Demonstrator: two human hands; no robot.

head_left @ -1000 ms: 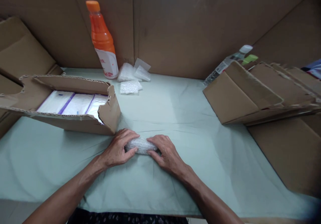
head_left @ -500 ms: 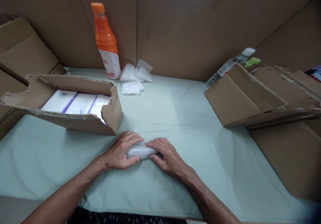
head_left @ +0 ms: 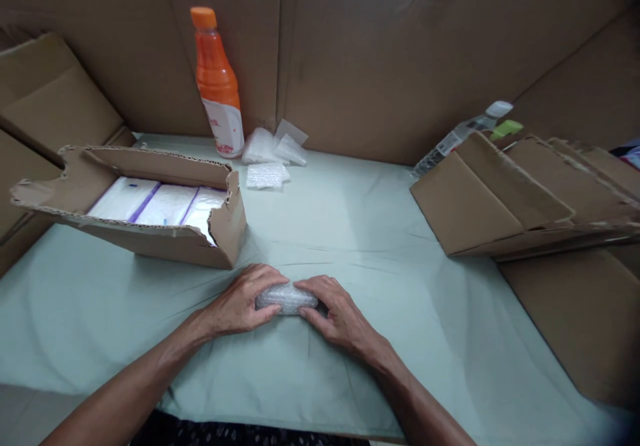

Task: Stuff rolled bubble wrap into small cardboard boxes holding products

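Along the near edge of the cloth-covered desk (head_left: 320,386), some dark, dotted clothing (head_left: 200,433) shows below the pale green hem. Two bare forearms reach in, one from the near left and one from the near right, and between them sits a small bundle in clear bubble wrap (head_left: 289,299), lying lengthwise from left to right near the middle of the desk. The left grip (head_left: 245,303) is closed around the bundle's left end, thumb on the near side and fingers curled over the far side. The right grip (head_left: 334,307) holds the right end in the same manner, and the fingertips of the two almost meet at the far side. What the wrap contains cannot be made out.

Just beyond the left grip stands an open cardboard box (head_left: 175,246) with ragged edges, holding white packs (head_left: 167,204) with purple edges. To the right, well apart from the bundle, a large carton (head_left: 575,313) lies near another open carton (head_left: 465,209), which is tilted.

Farther back on the left are loose pieces of bubble wrap (head_left: 265,175), just beside an upright orange bottle (head_left: 219,86) with a white label. At the far right a clear bottle (head_left: 450,141) leans behind the tilted carton, next to something bright green (head_left: 507,129). A tall cardboard wall (head_left: 380,53) closes off the far side.
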